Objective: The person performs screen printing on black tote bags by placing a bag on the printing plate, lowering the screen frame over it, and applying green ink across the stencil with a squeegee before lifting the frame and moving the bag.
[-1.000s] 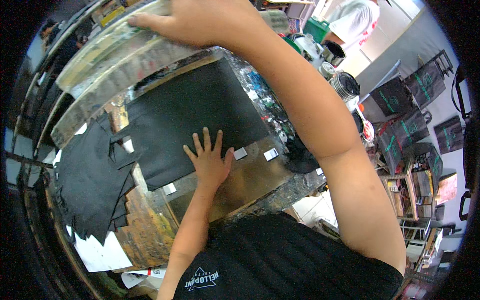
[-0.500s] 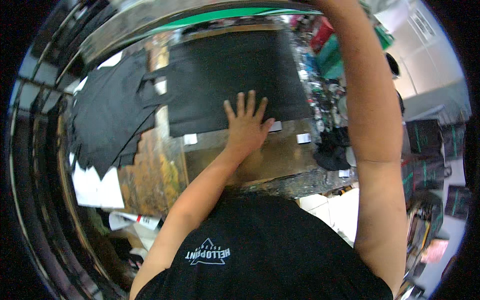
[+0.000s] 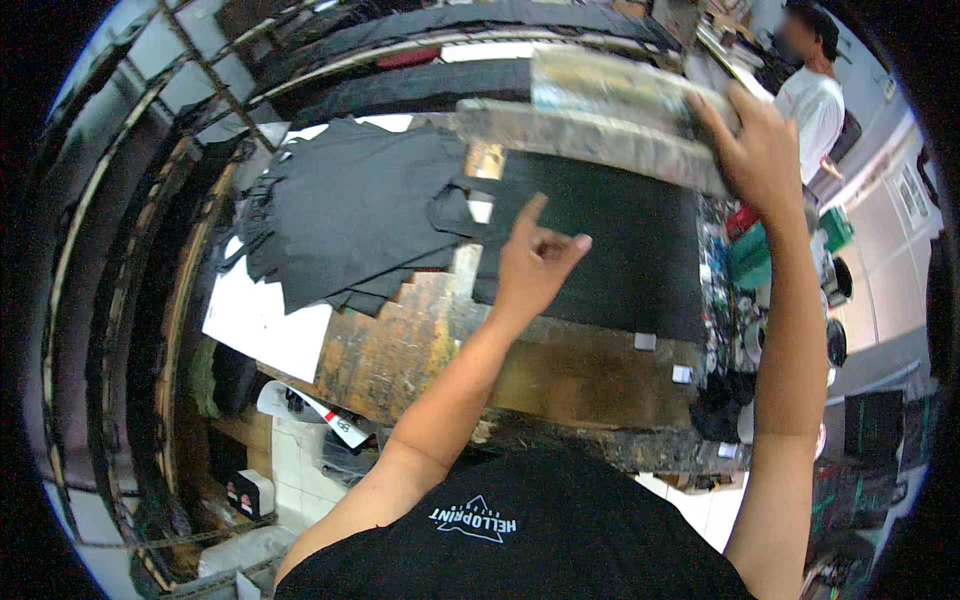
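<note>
A black cloth panel (image 3: 640, 245) lies flat on the work board, partly hidden by my left hand (image 3: 540, 255). That hand hovers over the panel's left part, thumb and index finger stretched apart and the other fingers curled, with nothing visible in them. At the upper right, my right hand (image 3: 755, 150) is closed on the end of a raised screen printing frame (image 3: 600, 135), whose near edge crosses above the panel's far side. Motion blurs the frame. Left of the panel rests a pile of black cut fabric pieces (image 3: 360, 215), a strip of it reaching toward the panel.
White paper (image 3: 265, 325) sticks out under the pile. Small white tabs (image 3: 645, 341) mark the stained wooden table (image 3: 385, 350) near the panel. Racks (image 3: 170, 390) stand on the left. Green containers (image 3: 750, 262) and a black rag (image 3: 722, 405) are right; a person (image 3: 815, 110) stands beyond.
The view has swung left and up, showing more of the frame and a person beyond. My left hand's spread fingers have partly curled, and it is nearer the panel's left side.
</note>
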`<state>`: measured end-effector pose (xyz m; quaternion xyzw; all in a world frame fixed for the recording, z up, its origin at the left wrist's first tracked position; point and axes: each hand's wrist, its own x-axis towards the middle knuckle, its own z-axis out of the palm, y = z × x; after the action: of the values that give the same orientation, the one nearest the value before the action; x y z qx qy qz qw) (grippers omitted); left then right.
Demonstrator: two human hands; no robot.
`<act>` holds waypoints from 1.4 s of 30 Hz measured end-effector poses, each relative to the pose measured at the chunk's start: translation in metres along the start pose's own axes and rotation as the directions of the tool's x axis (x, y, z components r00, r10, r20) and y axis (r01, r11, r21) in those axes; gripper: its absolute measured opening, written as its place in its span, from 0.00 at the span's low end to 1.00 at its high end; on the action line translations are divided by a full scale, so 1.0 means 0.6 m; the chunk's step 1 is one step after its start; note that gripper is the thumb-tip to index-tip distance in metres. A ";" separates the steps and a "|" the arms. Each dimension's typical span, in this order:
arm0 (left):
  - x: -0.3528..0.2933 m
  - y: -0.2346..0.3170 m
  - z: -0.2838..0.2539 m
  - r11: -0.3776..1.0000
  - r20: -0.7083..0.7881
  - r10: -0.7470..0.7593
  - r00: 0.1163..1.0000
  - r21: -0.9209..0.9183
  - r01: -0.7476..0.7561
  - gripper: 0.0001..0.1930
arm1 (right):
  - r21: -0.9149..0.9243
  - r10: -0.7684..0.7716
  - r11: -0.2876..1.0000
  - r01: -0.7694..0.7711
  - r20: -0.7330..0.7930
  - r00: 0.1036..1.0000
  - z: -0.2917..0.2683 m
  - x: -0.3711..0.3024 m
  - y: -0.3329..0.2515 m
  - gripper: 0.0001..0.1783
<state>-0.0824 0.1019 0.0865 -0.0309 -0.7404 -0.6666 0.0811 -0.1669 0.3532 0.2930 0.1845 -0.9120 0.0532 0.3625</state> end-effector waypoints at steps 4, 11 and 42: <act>0.008 0.084 -0.098 0.827 -0.215 0.187 0.958 -0.491 -0.272 0.61 | -0.055 0.081 0.996 -0.076 0.083 0.993 0.000 -0.096 -0.058 0.28; -0.087 -0.017 -0.129 0.997 -0.166 0.073 0.983 0.019 -0.071 0.56 | -0.005 -0.025 1.000 0.027 0.200 0.979 0.034 -0.232 -0.084 0.24; -0.166 -0.196 -0.121 0.912 -0.227 0.131 0.965 0.410 -0.027 0.58 | 0.154 -0.066 0.988 -0.011 0.484 0.873 0.115 -0.273 -0.070 0.34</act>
<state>0.0033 0.0234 -0.0379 0.0403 -0.8438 -0.4941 0.2056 -0.0860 0.3468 0.1296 0.2320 -0.9644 0.0693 0.1067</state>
